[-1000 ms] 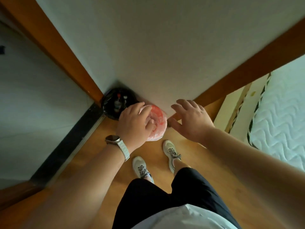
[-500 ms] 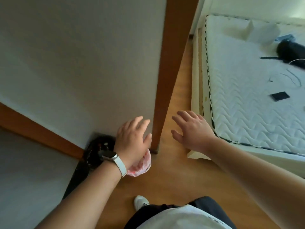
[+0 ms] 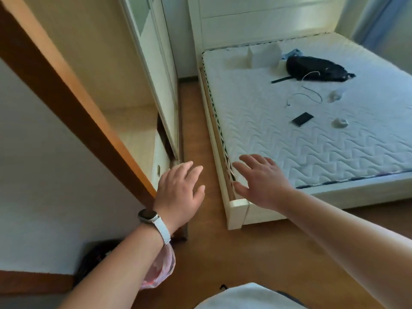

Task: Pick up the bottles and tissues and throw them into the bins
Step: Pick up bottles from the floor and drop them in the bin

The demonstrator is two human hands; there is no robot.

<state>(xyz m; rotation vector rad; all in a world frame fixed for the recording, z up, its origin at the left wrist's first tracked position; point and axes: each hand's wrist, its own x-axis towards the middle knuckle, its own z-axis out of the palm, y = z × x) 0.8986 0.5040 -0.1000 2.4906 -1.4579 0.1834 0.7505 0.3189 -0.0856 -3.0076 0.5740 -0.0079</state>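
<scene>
My left hand [image 3: 181, 192] and my right hand [image 3: 260, 180] both hover over the wooden floor with fingers spread and nothing in them. Under my left forearm a bin with a pink bag [image 3: 161, 269] peeks out, and a black bin [image 3: 94, 257] stands against the wall beside it, mostly hidden by my arm. On the white mattress [image 3: 278, 134] lie two crumpled white tissues [image 3: 339, 122] [image 3: 334, 95], far ahead and to the right of my right hand. No bottle is plainly in view.
A black bag [image 3: 316, 69], a white cable [image 3: 305, 94], a dark phone [image 3: 302, 119] and a white box [image 3: 264, 56] lie on the mattress. A wooden door frame [image 3: 73, 112] and a white wardrobe [image 3: 156, 74] stand left; floor runs between wardrobe and bed frame [image 3: 236, 210].
My view has swung up and right, from the bins in the corner to the bed. My left hand has come off the pink-bagged bin, which now sits under my forearm.
</scene>
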